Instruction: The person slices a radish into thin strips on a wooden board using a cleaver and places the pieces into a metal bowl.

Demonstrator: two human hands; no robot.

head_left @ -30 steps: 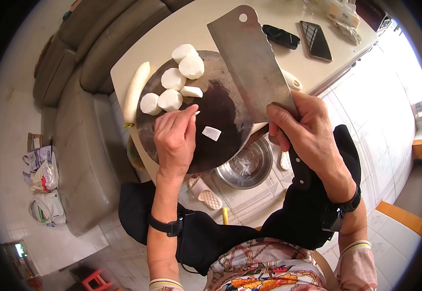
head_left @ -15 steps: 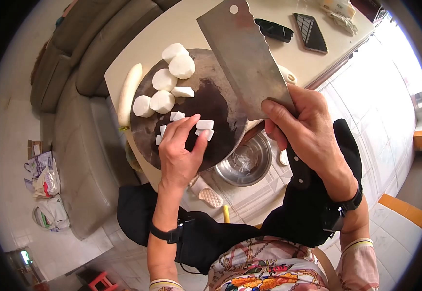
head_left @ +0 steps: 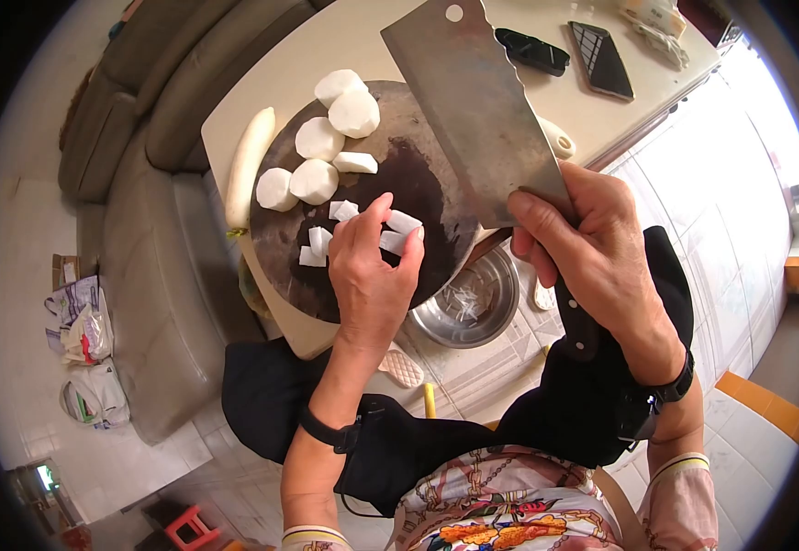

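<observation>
My right hand [head_left: 601,243] is wrapped round the handle of a broad cleaver [head_left: 482,119], its blade raised over the right side of a round, dark-stained chopping board [head_left: 427,110]. Over the board's front half, my left hand [head_left: 372,266] has its thumb and fingers closed about a small white radish piece [head_left: 404,222]. A second cut piece lies against it. Several more small radish pieces [head_left: 319,241] lie left of that hand, partly behind the fingers. Farther back sit several thick peeled radish chunks [head_left: 314,181] and one flat slice [head_left: 355,163].
A long white radish [head_left: 251,170] lies on the table [head_left: 275,73] left of the board. Below the table edge, a metal bowl [head_left: 500,317] holds thin white scraps. A dark glasses case [head_left: 532,51] and a phone [head_left: 601,60] lie at the back right.
My left hand has moved right, and its thumb and fingers now close around a radish piece, which has turned. The cleaver stays raised. The whole view has shifted slightly.
</observation>
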